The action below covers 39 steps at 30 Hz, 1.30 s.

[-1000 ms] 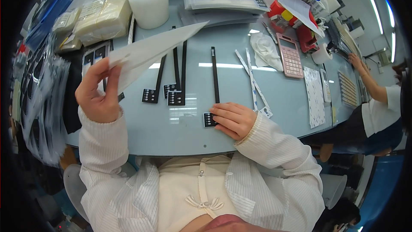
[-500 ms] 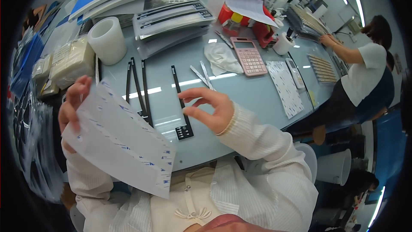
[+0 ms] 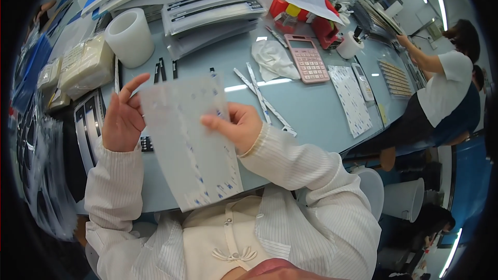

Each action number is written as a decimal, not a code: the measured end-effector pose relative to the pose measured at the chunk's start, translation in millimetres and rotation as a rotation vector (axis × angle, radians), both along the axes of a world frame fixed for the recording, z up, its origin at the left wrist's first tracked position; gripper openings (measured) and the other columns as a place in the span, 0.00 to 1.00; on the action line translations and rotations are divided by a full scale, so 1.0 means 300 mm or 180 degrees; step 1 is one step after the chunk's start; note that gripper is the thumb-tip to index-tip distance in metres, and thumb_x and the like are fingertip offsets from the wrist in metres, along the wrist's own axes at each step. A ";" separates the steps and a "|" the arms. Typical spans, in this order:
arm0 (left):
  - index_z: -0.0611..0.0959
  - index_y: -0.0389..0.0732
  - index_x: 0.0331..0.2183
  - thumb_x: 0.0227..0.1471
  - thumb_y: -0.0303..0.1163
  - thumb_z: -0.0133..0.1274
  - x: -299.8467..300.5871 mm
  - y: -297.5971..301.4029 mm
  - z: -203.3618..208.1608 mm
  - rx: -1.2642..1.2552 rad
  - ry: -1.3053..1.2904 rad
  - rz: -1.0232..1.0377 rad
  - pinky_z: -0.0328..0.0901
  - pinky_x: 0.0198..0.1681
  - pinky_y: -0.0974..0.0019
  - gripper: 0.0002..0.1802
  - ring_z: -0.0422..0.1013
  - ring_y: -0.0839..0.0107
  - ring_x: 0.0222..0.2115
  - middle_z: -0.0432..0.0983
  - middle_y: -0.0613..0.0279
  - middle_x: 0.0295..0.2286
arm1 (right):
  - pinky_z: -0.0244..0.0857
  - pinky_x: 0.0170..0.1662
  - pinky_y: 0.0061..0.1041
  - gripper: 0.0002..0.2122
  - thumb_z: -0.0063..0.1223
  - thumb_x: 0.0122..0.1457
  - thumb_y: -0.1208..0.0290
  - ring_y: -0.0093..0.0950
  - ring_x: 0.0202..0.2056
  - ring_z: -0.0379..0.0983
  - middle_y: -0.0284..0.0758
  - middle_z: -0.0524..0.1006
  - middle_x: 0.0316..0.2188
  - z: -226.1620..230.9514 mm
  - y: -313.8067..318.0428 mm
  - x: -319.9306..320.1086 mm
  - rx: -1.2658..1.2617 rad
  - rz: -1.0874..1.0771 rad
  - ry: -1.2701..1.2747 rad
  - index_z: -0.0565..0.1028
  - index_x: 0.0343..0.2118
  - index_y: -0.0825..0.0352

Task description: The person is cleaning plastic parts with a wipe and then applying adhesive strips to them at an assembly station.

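A whitish adhesive backing sheet point(image 3: 181, 124) with small blue print hangs tilted in front of me, over the table's near edge. My right hand point(image 3: 241, 127) grips it at the right edge, thumb on the front face and the other fingers behind. Beside its left edge is my left hand point(image 3: 123, 119), fingers apart, holding nothing. Black strips point(image 3: 162, 68) lie on the table behind the sheet, which hides most of them. To the right of my right hand, narrow white printed strips point(image 3: 258, 89) lie crossed.
A pink calculator point(image 3: 309, 62), crumpled white tissue point(image 3: 275, 59) and another printed sheet point(image 3: 350, 101) lie to the right. Stacked clear sheets point(image 3: 212, 21) and a white roll point(image 3: 129, 39) stand farther back. Wrapped bundles point(image 3: 85, 67) sit left. Another person point(image 3: 446, 78) works at far right.
The sheet has passed from my left hand to my right and swung more upright toward the middle. My left hand has let go and opened; my right hand has closed on the edge.
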<state>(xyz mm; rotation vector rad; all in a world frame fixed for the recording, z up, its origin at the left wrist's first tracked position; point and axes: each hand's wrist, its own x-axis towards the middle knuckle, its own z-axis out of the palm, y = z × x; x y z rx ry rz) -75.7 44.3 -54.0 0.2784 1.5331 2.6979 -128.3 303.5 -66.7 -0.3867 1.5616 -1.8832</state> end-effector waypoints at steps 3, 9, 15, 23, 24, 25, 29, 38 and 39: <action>0.57 0.39 0.63 0.59 0.40 0.52 0.020 0.020 0.036 -0.0125 -0.0464 0.0224 0.69 0.49 0.64 0.37 0.75 0.65 0.44 0.76 0.52 0.46 | 0.73 0.41 0.24 0.14 0.60 0.59 0.69 0.23 0.35 0.78 0.36 0.81 0.35 0.000 -0.009 0.001 -0.0073 -0.0249 -0.0262 0.77 0.45 0.72; 0.67 0.39 0.58 0.51 0.22 0.59 0.037 0.054 0.050 -0.1619 -0.0385 0.0723 0.68 0.47 0.67 0.34 0.74 0.73 0.41 0.78 0.60 0.38 | 0.67 0.35 0.18 0.13 0.57 0.61 0.69 0.20 0.32 0.75 0.33 0.80 0.35 0.030 -0.016 0.019 -0.0133 -0.0316 0.0161 0.76 0.45 0.71; 0.67 0.41 0.59 0.49 0.27 0.62 0.053 0.063 0.053 -0.1524 -0.0412 0.0718 0.67 0.47 0.68 0.36 0.74 0.72 0.39 0.78 0.61 0.38 | 0.58 0.26 0.17 0.09 0.55 0.63 0.68 0.17 0.23 0.65 0.29 0.75 0.26 0.072 -0.002 -0.042 -0.0039 -0.0736 0.0587 0.76 0.36 0.70; 0.70 0.41 0.56 0.45 0.33 0.66 0.052 0.060 0.056 -0.2742 0.0746 0.1395 0.64 0.53 0.58 0.37 0.69 0.63 0.50 0.75 0.55 0.44 | 0.60 0.23 0.16 0.06 0.59 0.60 0.73 0.18 0.20 0.68 0.32 0.77 0.26 0.063 -0.032 -0.025 -0.0189 -0.0461 0.0362 0.77 0.36 0.71; 0.72 0.41 0.54 0.42 0.35 0.68 0.053 0.063 0.073 -0.3635 0.1397 0.1908 0.63 0.54 0.56 0.37 0.67 0.59 0.52 0.75 0.54 0.45 | 0.61 0.22 0.16 0.06 0.59 0.59 0.74 0.18 0.20 0.68 0.33 0.78 0.26 0.063 -0.042 -0.015 -0.0124 -0.0404 0.0337 0.77 0.35 0.71; 0.72 0.41 0.54 0.42 0.35 0.68 0.054 0.060 0.086 -0.3639 0.1376 0.1911 0.63 0.54 0.56 0.37 0.67 0.59 0.52 0.75 0.54 0.45 | 0.62 0.22 0.16 0.06 0.60 0.58 0.74 0.18 0.20 0.69 0.33 0.78 0.26 0.065 -0.049 -0.009 -0.0060 -0.0347 0.0311 0.77 0.35 0.71; 0.84 0.41 0.37 0.37 0.32 0.69 0.063 0.070 0.103 -0.4638 0.1968 0.1628 0.60 0.53 0.55 0.20 0.67 0.55 0.52 0.77 0.58 0.41 | 0.64 0.25 0.16 0.06 0.60 0.58 0.74 0.18 0.22 0.71 0.33 0.78 0.26 0.070 -0.069 0.017 0.0152 -0.0072 0.0380 0.77 0.35 0.71; 0.82 0.42 0.23 0.45 0.31 0.65 0.069 0.041 0.065 -0.3944 0.1605 0.0872 0.59 0.45 0.62 0.07 0.70 0.68 0.27 0.77 0.66 0.23 | 0.66 0.28 0.18 0.08 0.56 0.61 0.70 0.20 0.23 0.72 0.33 0.77 0.26 0.080 -0.068 -0.004 0.0084 0.0203 0.0452 0.76 0.35 0.71; 0.82 0.42 0.23 0.45 0.31 0.65 0.070 0.041 0.064 -0.3941 0.1597 0.0880 0.59 0.45 0.62 0.07 0.70 0.68 0.27 0.77 0.66 0.23 | 0.66 0.28 0.19 0.08 0.55 0.62 0.70 0.20 0.24 0.72 0.33 0.77 0.26 0.082 -0.063 -0.008 0.0226 0.0385 0.0511 0.76 0.36 0.71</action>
